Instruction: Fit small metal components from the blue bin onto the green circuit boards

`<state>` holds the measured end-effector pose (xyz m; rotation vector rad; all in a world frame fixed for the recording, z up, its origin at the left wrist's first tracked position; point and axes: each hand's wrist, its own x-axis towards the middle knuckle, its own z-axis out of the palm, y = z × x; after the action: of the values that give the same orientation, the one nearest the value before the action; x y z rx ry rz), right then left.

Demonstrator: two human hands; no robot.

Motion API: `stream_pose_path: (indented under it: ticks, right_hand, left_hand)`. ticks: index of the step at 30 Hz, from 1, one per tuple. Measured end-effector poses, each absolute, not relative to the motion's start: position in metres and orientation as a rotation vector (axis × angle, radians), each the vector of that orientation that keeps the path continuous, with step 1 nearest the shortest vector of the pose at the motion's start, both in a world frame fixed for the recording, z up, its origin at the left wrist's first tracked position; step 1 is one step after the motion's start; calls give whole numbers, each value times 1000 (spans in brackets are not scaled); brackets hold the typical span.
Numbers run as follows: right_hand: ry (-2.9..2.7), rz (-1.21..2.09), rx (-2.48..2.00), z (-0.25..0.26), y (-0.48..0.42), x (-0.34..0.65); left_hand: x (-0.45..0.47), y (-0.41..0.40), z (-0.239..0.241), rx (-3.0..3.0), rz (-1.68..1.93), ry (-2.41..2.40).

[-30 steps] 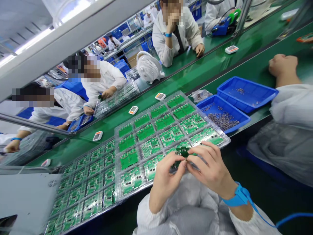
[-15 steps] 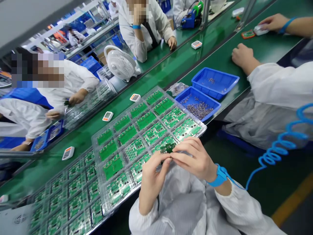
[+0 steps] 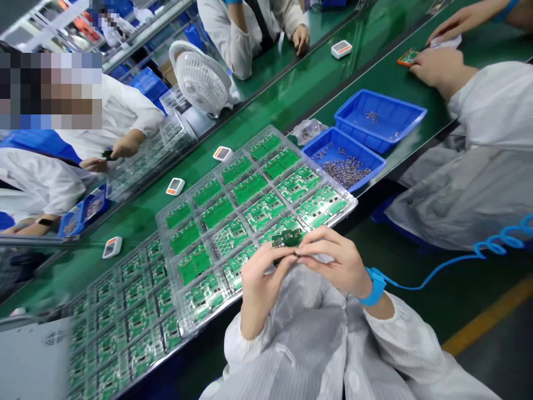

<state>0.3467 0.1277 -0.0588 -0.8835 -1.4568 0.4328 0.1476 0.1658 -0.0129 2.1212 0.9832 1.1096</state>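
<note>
Between my two hands is a small dark green circuit board point(image 3: 286, 238), held up over the near edge of a clear plastic tray point(image 3: 183, 319). My left hand point(image 3: 264, 278) pinches its lower left edge with thumb and fingers. On the other side my right hand point(image 3: 333, 258), with a blue strap point(image 3: 375, 286) at the wrist, grips the board's right edge. Both sets of fingertips nearly meet below the board, and whether a small part sits between them is hidden. Rows of green circuit boards point(image 3: 262, 210) lie in the tray's compartments.
A blue bin point(image 3: 378, 166) of small metal parts stands right of the tray, another blue bin point(image 3: 410, 125) behind it. More board trays point(image 3: 125, 355) lie left. A coiled blue cord point(image 3: 441, 266) runs right from my wrist. A co-worker's hand point(image 3: 441, 69) works at far right.
The view has shifted slightly. My hands stay together on the board, the right fingers drawn closer to the left ones. The co-worker's hand at right has moved onto an orange-edged board.
</note>
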Motion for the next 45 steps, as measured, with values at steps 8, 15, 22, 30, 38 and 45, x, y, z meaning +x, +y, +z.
stream_pose_path:
  ticks: [8, 15, 22, 30, 38, 45]
  right_hand:
    - [-1349, 569, -874, -59, 126, 338]
    - [-1311, 568, -1024, -57, 122, 337]
    - [-1320, 569, -1070, -56, 121, 336]
    - [-1338, 592, -1065, -55, 121, 335]
    - [-1258, 636, -1076, -58, 124, 337]
    - [-1088, 667, -1164, -59, 135, 339]
  left_hand:
    - [148, 166, -16, 2135, 1141, 968]
    - [149, 166, -18, 2174, 1146, 956]
    - [147, 163, -23, 2171, 1184, 982]
    - [150, 164, -20, 2201, 1183, 990]
    - [150, 165, -22, 2189, 1150, 1016]
    - [147, 161, -30, 2176, 1093, 1078]
